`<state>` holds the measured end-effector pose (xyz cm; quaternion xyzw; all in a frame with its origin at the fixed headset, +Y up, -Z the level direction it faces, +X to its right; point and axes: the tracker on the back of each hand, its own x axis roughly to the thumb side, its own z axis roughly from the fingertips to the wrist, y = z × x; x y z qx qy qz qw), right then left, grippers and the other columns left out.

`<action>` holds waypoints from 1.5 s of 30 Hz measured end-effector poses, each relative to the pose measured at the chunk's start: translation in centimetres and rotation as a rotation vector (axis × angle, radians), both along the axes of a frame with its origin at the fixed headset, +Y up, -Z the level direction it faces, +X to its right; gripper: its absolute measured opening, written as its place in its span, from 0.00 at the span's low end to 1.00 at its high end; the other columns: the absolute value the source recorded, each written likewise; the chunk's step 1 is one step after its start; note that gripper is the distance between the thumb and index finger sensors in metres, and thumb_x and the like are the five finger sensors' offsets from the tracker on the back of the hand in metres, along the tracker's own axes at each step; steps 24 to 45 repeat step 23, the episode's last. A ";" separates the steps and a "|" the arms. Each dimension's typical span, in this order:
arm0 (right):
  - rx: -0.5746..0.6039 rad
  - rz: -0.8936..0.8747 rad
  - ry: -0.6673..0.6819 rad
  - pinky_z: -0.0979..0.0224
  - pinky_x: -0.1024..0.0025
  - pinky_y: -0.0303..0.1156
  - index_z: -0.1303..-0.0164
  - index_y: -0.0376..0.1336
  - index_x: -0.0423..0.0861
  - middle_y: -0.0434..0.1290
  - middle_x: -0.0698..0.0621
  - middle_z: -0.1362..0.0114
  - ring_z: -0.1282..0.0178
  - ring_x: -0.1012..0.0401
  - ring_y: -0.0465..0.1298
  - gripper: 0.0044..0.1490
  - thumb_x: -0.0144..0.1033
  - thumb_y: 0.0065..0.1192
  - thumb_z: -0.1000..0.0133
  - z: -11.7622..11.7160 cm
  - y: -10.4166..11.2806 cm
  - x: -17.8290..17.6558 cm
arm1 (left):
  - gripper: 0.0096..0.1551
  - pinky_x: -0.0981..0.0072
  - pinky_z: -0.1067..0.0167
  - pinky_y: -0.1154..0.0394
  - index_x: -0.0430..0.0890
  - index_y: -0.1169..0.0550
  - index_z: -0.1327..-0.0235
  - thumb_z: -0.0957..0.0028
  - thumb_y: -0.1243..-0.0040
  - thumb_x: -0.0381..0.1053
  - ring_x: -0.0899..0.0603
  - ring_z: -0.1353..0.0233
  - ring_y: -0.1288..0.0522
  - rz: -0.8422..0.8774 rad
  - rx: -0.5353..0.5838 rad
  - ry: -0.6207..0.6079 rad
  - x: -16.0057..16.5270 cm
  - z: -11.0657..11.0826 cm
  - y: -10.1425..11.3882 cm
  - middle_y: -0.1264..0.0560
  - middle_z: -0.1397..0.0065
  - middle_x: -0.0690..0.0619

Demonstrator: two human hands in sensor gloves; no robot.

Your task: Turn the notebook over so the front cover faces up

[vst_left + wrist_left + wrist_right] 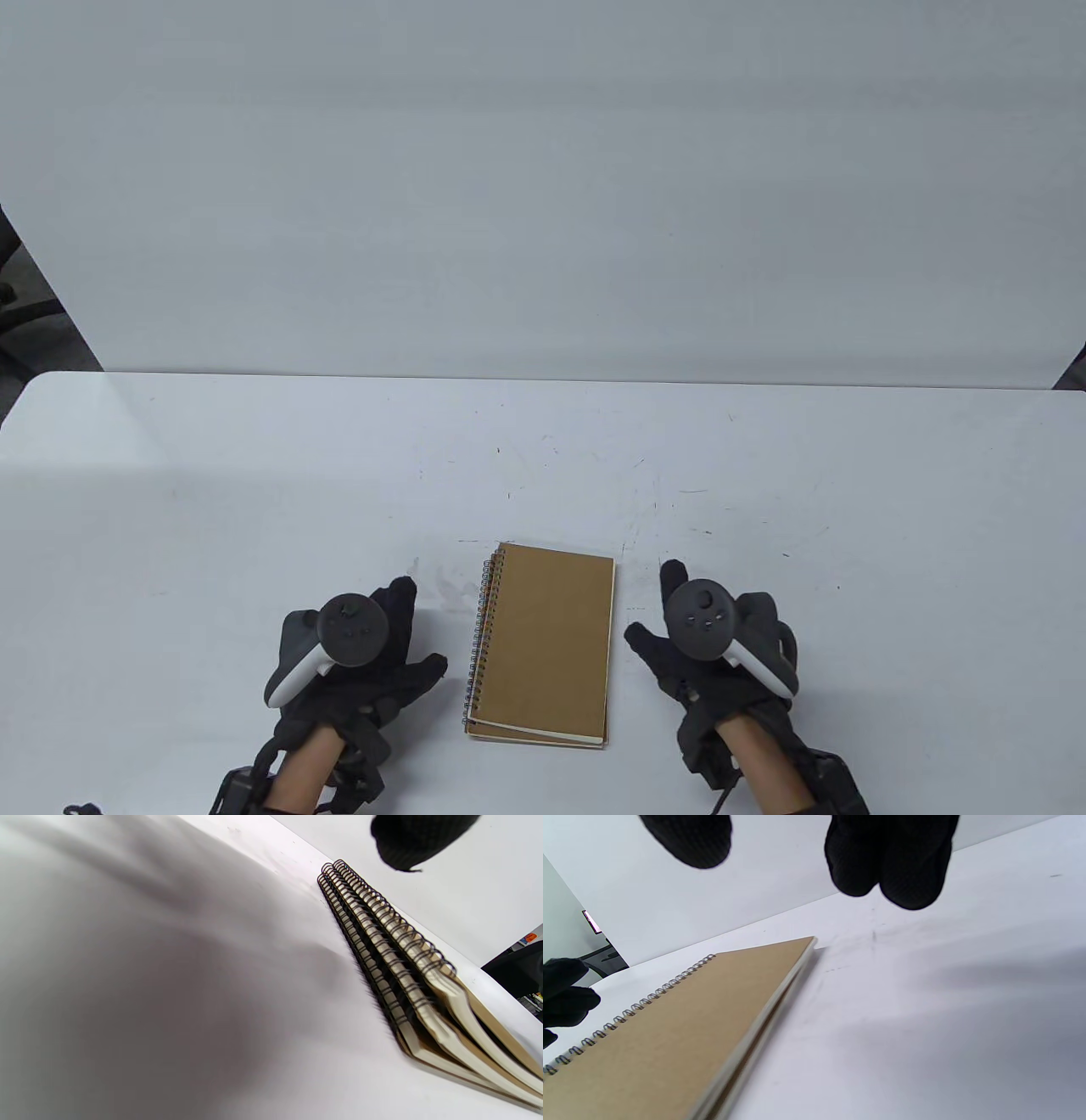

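A brown spiral notebook (pixel 543 643) lies flat on the white table (pixel 254 509), near the front edge, with its wire spine on the left. A second brown cover edge shows under it at the bottom. The spine shows close up in the left wrist view (pixel 382 938), the plain cover in the right wrist view (pixel 683 1027). My left hand (pixel 373 654) rests on the table just left of the spine, fingers spread, holding nothing. My right hand (pixel 687 645) rests just right of the notebook, fingers spread, holding nothing. Neither hand touches the notebook.
A white wall panel (pixel 543 187) stands behind the table's far edge. Dark chair parts (pixel 13 297) show at the far left beyond the table.
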<state>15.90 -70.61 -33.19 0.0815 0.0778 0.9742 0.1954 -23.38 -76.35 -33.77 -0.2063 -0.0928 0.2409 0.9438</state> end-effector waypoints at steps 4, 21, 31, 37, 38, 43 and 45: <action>0.014 -0.067 0.013 0.35 0.19 0.46 0.18 0.39 0.31 0.65 0.29 0.23 0.27 0.32 0.68 0.54 0.54 0.53 0.39 0.2 -1.1 4.0 | 0.62 0.19 0.31 0.63 0.52 0.73 0.22 0.42 0.47 0.70 0.22 0.18 0.70 -0.047 0.009 -0.035 0.7 0.1 -0.2 0.68 0.15 0.35; 0.102 0.078 0.120 0.35 0.18 0.43 0.17 0.41 0.33 0.59 0.27 0.17 0.23 0.28 0.61 0.54 0.57 0.51 0.40 1.2 -3.3 8.1 | 0.62 0.18 0.33 0.65 0.52 0.73 0.22 0.42 0.50 0.73 0.22 0.20 0.74 -0.135 -0.066 -0.079 1.8 0.1 -1.2 0.70 0.16 0.33; 0.089 0.102 0.129 0.35 0.18 0.43 0.17 0.42 0.33 0.59 0.27 0.17 0.23 0.28 0.61 0.54 0.57 0.51 0.40 1.2 -3.6 8.0 | 0.61 0.18 0.34 0.65 0.51 0.73 0.22 0.42 0.51 0.72 0.22 0.20 0.74 -0.129 -0.070 -0.078 1.9 0.2 -1.2 0.69 0.16 0.34; 0.089 0.102 0.129 0.35 0.18 0.43 0.17 0.42 0.33 0.59 0.27 0.17 0.23 0.28 0.61 0.54 0.57 0.51 0.40 1.2 -3.6 8.0 | 0.61 0.18 0.34 0.65 0.51 0.73 0.22 0.42 0.51 0.72 0.22 0.20 0.74 -0.129 -0.070 -0.078 1.9 0.2 -1.2 0.69 0.16 0.34; 0.089 0.102 0.129 0.35 0.18 0.43 0.17 0.42 0.33 0.59 0.27 0.17 0.23 0.28 0.61 0.54 0.57 0.51 0.40 1.2 -3.6 8.0 | 0.61 0.18 0.34 0.65 0.51 0.73 0.22 0.42 0.51 0.72 0.22 0.20 0.74 -0.129 -0.070 -0.078 1.9 0.2 -1.2 0.69 0.16 0.34; 0.089 0.102 0.129 0.35 0.18 0.43 0.17 0.42 0.33 0.59 0.27 0.17 0.23 0.28 0.61 0.54 0.57 0.51 0.40 1.2 -3.6 8.0 | 0.61 0.18 0.34 0.65 0.51 0.73 0.22 0.42 0.51 0.72 0.22 0.20 0.74 -0.129 -0.070 -0.078 1.9 0.2 -1.2 0.69 0.16 0.34; 0.089 0.102 0.129 0.35 0.18 0.43 0.17 0.42 0.33 0.59 0.27 0.17 0.23 0.28 0.61 0.54 0.57 0.51 0.40 1.2 -3.6 8.0 | 0.61 0.18 0.34 0.65 0.51 0.73 0.22 0.42 0.51 0.72 0.22 0.20 0.74 -0.129 -0.070 -0.078 1.9 0.2 -1.2 0.69 0.16 0.34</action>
